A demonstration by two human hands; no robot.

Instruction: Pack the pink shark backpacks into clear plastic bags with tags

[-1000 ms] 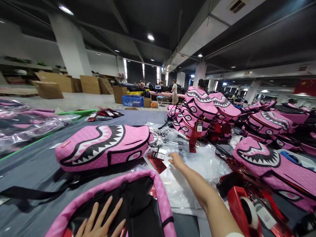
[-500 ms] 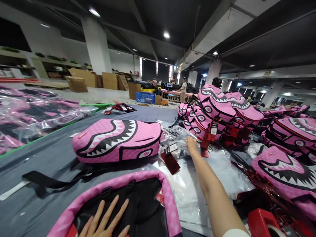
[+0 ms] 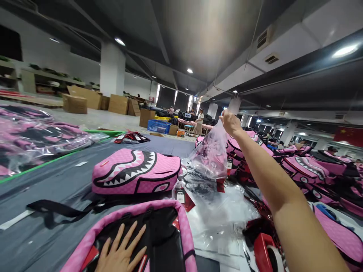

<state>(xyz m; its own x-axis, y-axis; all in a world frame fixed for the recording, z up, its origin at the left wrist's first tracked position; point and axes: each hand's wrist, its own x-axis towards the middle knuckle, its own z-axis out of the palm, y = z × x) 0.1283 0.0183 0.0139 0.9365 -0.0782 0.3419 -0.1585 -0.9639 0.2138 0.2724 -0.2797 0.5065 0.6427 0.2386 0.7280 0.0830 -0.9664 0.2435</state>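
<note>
My left hand [image 3: 121, 247] lies flat with fingers spread on the black back of a pink backpack [image 3: 185, 234] at the bottom of the view. Up at the right, my right hand [image 3: 230, 121] pinches a clear plastic bag [image 3: 211, 151], which hangs down from the fingers. Under it are more flat clear bags [image 3: 218, 211] on the table. Beyond my left hand, a pink backpack with a shark mouth [image 3: 136, 172] lies on its back, a red and white hang tag [image 3: 184, 198] at its right end.
Bagged backpacks [image 3: 42, 139] are heaped at the left behind a green edge. Red tags [image 3: 132, 137] lie at the table's far side. A red tape dispenser [image 3: 265, 253] stands at lower right, near piled pink backpacks [image 3: 306, 170]. A person [image 3: 199, 121] stands far back.
My right hand has risen from the flat bags, lifting one plastic bag up. My left hand stays on the backpack. The view has turned slightly right and up.
</note>
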